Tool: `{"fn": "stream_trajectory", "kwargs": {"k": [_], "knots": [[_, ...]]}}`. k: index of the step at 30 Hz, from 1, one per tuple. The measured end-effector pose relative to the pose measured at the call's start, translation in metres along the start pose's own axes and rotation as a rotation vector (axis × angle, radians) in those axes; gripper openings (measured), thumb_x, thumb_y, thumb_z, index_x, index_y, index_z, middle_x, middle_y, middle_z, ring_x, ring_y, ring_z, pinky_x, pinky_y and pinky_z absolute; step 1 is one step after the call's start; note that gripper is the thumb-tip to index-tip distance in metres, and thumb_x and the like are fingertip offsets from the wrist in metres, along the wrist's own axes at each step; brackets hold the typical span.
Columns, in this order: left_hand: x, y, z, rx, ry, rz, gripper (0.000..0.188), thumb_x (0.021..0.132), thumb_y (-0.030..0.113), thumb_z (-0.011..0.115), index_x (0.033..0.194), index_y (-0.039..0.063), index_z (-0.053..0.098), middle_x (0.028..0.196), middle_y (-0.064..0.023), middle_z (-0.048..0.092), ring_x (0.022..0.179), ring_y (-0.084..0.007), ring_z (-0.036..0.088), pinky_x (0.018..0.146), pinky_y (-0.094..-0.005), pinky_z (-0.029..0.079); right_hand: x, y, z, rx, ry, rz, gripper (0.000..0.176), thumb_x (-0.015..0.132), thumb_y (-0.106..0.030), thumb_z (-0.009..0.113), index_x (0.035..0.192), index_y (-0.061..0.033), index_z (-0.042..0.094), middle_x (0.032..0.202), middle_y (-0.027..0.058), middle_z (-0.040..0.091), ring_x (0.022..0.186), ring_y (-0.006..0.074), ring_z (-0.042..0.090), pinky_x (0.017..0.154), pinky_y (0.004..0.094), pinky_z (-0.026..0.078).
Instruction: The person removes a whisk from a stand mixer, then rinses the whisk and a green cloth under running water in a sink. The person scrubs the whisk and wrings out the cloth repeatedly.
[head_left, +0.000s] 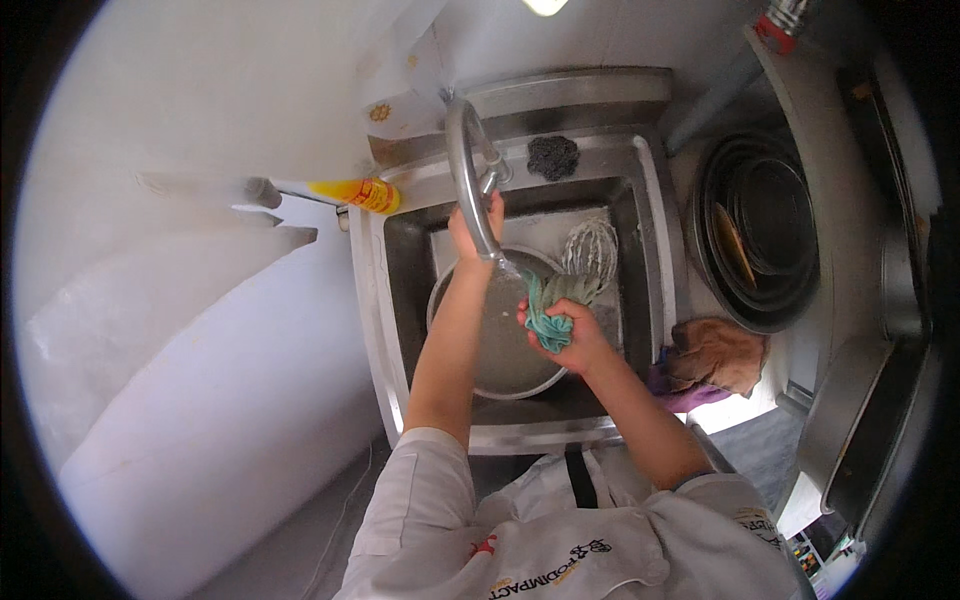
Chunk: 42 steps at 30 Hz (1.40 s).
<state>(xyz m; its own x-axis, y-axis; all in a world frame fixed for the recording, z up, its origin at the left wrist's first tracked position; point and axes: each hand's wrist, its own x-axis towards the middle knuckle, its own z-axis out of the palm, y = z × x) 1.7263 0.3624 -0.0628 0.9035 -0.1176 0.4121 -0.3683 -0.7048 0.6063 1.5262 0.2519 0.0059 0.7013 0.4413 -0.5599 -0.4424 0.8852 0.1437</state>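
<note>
My right hand is closed around a crumpled green cloth, held above a round metal pan in the stainless steel sink. Water runs from the end of the curved tap spout just beside the cloth. My left hand reaches up to the tap lever; the spout partly covers its fingers, so their grip is unclear. To the right of the pan lies a wire balloon whisk, its loops coated with whitish residue.
A dark scouring pad sits on the sink's back ledge. At the left rim is a yellow bottle. Nested round pans stand to the right, near a brown cloth. Metal trays line the far right.
</note>
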Motion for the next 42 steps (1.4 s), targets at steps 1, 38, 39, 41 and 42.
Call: {"fn": "stream_trajectory", "kwargs": {"k": [1, 38, 39, 41, 42], "knots": [[-0.005, -0.004, 0.001, -0.051, -0.027, -0.064, 0.039, 0.078, 0.01, 0.069, 0.115, 0.003, 0.057, 0.086, -0.0129, 0.063, 0.076, -0.022, 0.063, 0.066, -0.0321, 0.049, 0.0, 0.001, -0.001, -0.031, -0.018, -0.017, 0.038, 0.081, -0.012, 0.048, 0.115, 0.0021, 0.053, 0.108, 0.0119, 0.06, 0.099, 0.0231, 0.062, 0.073, 0.0347, 0.056], [-0.194, 0.038, -0.09, -0.877, -0.086, -1.327, 0.033, 0.091, 0.032, 0.051, 0.101, 0.003, 0.061, 0.089, -0.0116, 0.065, 0.083, -0.027, 0.063, 0.072, -0.038, 0.047, 0.044, 0.01, -0.009, -2.843, -0.069, -0.319, 0.032, 0.069, -0.018, 0.064, 0.099, -0.0083, 0.068, 0.085, 0.0164, 0.069, 0.077, 0.028, 0.069, 0.068, 0.0413, 0.054], [-0.195, 0.036, -0.089, -1.086, 0.017, -1.509, 0.032, 0.091, 0.032, 0.05, 0.104, 0.005, 0.061, 0.093, -0.0097, 0.065, 0.086, -0.0256, 0.063, 0.073, -0.038, 0.048, 0.043, 0.01, -0.011, -2.844, -0.122, -0.435, 0.039, 0.069, -0.018, 0.064, 0.107, -0.0079, 0.065, 0.088, 0.0171, 0.069, 0.078, 0.0279, 0.069, 0.068, 0.0412, 0.054], [-0.195, 0.031, -0.094, -1.203, -0.141, -1.631, 0.036, 0.092, 0.034, 0.051, 0.112, 0.004, 0.056, 0.103, -0.0088, 0.062, 0.095, -0.0238, 0.061, 0.08, -0.0377, 0.048, 0.038, 0.009, -0.015, -2.849, -0.282, -0.542, 0.051, 0.07, -0.015, 0.064, 0.12, -0.0068, 0.057, 0.096, 0.019, 0.067, 0.078, 0.03, 0.068, 0.067, 0.0418, 0.054], [-0.194, 0.029, -0.102, -1.244, -0.214, -1.707, 0.039, 0.093, 0.035, 0.052, 0.116, 0.004, 0.053, 0.108, -0.0083, 0.06, 0.099, -0.0229, 0.059, 0.083, -0.0375, 0.048, 0.035, 0.008, -0.018, -2.854, -0.392, -0.531, 0.057, 0.071, -0.013, 0.063, 0.126, -0.0061, 0.051, 0.1, 0.0201, 0.065, 0.078, 0.0322, 0.068, 0.065, 0.0425, 0.054]]}}
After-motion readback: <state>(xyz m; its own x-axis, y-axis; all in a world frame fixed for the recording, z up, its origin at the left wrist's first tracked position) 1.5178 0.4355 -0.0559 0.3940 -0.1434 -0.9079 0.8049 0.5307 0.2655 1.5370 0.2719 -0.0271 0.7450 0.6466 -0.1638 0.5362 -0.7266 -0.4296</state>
